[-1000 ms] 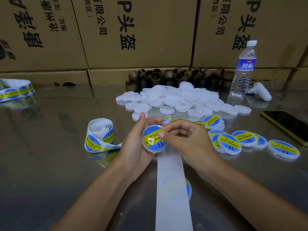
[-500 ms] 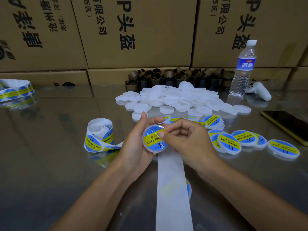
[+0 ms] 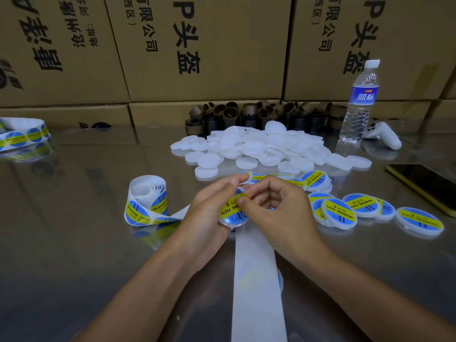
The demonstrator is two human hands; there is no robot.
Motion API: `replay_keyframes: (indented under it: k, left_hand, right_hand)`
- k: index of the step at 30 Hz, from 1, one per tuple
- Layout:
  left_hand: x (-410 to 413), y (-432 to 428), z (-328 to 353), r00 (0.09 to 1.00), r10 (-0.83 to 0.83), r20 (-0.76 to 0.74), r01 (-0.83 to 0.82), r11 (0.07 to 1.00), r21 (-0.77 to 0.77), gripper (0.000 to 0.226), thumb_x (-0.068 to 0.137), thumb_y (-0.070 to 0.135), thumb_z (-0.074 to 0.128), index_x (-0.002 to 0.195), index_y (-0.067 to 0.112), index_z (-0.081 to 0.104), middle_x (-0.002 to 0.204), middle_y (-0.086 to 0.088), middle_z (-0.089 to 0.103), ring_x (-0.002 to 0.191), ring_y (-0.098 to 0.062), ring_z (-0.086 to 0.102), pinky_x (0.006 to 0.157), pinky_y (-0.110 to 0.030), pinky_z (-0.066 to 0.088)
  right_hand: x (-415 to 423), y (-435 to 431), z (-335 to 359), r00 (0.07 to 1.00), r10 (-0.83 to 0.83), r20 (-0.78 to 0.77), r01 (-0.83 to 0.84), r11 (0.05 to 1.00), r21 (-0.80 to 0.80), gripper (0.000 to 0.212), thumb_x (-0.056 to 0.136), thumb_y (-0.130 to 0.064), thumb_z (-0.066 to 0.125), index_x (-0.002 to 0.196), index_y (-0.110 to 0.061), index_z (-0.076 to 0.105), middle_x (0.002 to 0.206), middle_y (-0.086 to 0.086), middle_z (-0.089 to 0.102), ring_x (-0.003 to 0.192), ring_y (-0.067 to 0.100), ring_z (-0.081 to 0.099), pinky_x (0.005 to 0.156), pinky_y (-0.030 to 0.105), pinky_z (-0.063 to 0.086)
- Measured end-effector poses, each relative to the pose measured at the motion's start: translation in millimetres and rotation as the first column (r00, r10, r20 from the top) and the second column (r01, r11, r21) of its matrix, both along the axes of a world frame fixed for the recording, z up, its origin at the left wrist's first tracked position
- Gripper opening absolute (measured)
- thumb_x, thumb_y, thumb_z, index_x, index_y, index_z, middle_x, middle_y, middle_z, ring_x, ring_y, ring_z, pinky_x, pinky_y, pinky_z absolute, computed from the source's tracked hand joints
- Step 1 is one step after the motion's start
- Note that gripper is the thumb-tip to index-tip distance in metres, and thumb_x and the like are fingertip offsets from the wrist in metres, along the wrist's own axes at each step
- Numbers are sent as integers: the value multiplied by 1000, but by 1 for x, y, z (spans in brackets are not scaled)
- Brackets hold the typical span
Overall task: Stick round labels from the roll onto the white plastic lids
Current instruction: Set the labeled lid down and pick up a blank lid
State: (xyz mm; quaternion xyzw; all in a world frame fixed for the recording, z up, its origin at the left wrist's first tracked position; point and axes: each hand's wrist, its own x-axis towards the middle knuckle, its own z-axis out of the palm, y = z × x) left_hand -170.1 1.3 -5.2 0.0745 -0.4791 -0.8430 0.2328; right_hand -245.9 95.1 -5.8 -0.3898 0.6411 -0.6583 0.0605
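Note:
My left hand (image 3: 209, 208) grips a white plastic lid (image 3: 232, 213) by its rim; the lid bears a blue and yellow round label. My right hand (image 3: 274, 208) has curled fingers, and its thumb presses on the label's yellow band. The label roll (image 3: 146, 199) stands to the left, and its empty white backing strip (image 3: 256, 280) runs under my hands toward me. A heap of bare white lids (image 3: 256, 146) lies behind my hands. Several labelled lids (image 3: 345, 208) lie to the right.
A water bottle (image 3: 360, 99) and a white controller (image 3: 382, 135) stand at the back right. A phone (image 3: 427, 186) lies at the right edge. Brown cardboard cores (image 3: 259, 114) line the cardboard boxes (image 3: 209, 45) behind. Another label roll (image 3: 24, 135) sits far left on the shiny table (image 3: 74, 243).
The lid has turned in my hands, so its yellow band now slants more steeply. My right thumb has slid along the label. Both hands stay in the same place.

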Motion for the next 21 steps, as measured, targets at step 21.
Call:
replay_keyframes:
  k: [21]
  left_hand:
    - [0,0,-2,997,-42,-57,42,999,-3,34,81,17,51,111,4,62,110,-10,72,101,-21,69,81,-30,58]
  right_hand:
    - [-3,7,2,909,-219,-354,301,933,196,33,78,-51,56,75,-20,45,54,-7,50,54,11,50,54,33,41]
